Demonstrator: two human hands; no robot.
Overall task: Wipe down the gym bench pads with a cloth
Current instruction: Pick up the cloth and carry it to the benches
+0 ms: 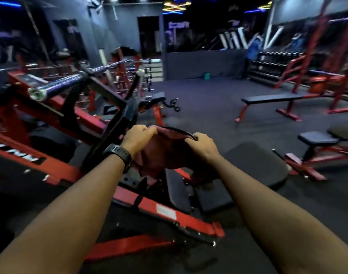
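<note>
A dark red cloth (pixel 165 151) hangs stretched between my two hands in front of me. My left hand (pixel 138 138), with a black watch on the wrist, grips its top edge on the left. My right hand (pixel 203 144) grips the same edge on the right. Below the cloth lie the black pads (pixel 254 165) of a red-framed bench, with a smaller black pad (pixel 212 198) nearer to me. The lower part of the cloth hides part of the bench frame.
A red and black machine frame (pixel 50 115) with a chrome bar (pixel 56 86) stands at the left. A flat bench (pixel 272 99) and another padded bench (pixel 319 139) stand on the dark floor to the right. A dumbbell rack (pixel 272 66) and a person in blue (pixel 252 50) are at the back.
</note>
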